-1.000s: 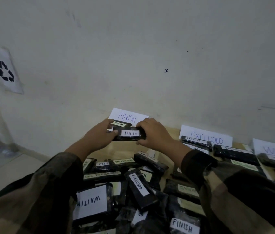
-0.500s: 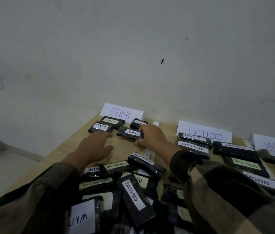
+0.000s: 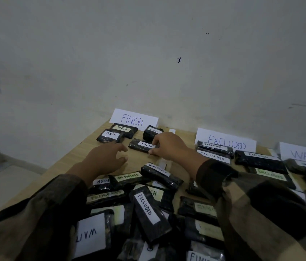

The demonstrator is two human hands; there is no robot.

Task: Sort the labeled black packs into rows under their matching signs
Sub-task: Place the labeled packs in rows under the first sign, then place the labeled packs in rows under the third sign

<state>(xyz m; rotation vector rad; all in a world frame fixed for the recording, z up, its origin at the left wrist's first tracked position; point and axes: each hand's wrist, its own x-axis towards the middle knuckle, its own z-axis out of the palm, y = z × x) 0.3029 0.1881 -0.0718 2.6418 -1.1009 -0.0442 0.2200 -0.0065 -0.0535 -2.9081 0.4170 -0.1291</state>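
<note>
Reaching over a heap of unsorted black packs at the near edge of the table, a person in checked sleeves works on the far left row. The heap lies jumbled, labels facing every way, with an EXCLUDED pack on top and a WAITING pack at its far fringe, apparently because none of these has been sorted yet. Beyond it the left hand hovers low over bare wood, fingers loosely spread and holding nothing, likely free to steady or to fetch the next pack. The right hand pinches the right end of a FINISH pack between thumb and fingertips. The pack lies flat on the table with its label up and readable, seemingly so that it can be squared with its neighbours. It sits just right of the left hand, apart from it, and extends leftward from the right hand's fingertips. Behind it three more FINISH packs sit close under the FINISH sign, which leans against the wall. To the right, EXCLUDED packs line up below the EXCLUDED sign, and a WAITING sign stands at the frame's edge.
</note>
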